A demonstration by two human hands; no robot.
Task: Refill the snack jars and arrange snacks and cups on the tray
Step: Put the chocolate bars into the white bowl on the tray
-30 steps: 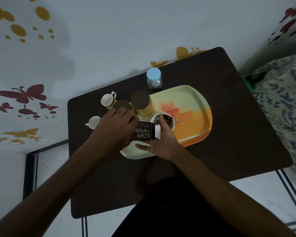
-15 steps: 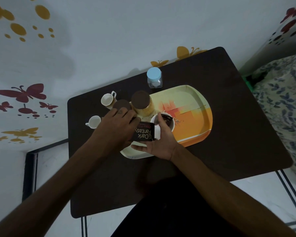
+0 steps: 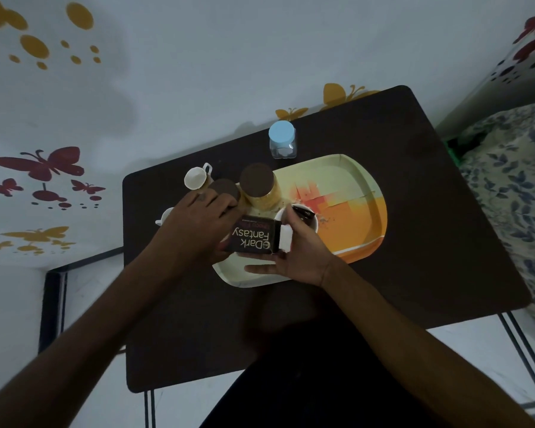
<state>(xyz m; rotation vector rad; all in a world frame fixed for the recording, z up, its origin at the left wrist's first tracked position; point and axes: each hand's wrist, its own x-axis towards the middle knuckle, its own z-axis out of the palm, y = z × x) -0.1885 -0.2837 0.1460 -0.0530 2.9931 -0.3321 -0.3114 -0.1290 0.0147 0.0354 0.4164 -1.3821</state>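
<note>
Head view, items taken left to right against the tray (image 3: pixel 357 180) on the dark worktop (image 3: pixel 430 230). Two white cups (image 3: pixel 194 178) stand off its left end. Left hand (image 3: pixel 195 225) grips the Dark Fantasy box (image 3: pixel 254 237) above the tray's near-left corner, fingers curled over it. Right hand (image 3: pixel 300 248) holds the box's open white end, thumb extended. Brown-lidded jar (image 3: pixel 258 185) stands on the tray behind; blue-lidded jar (image 3: pixel 282 143) beyond its far edge.

Both bare forearms reach forward and converge over the near end of the tray (image 3: pixel 365 180). The left hand (image 3: pixel 195 230) lies palm down, fingers curled over the left end of the biscuit box (image 3: pixel 254 237). The right hand (image 3: pixel 297 251) cradles the box's open right end, thumb extended leftward beneath it.
</note>
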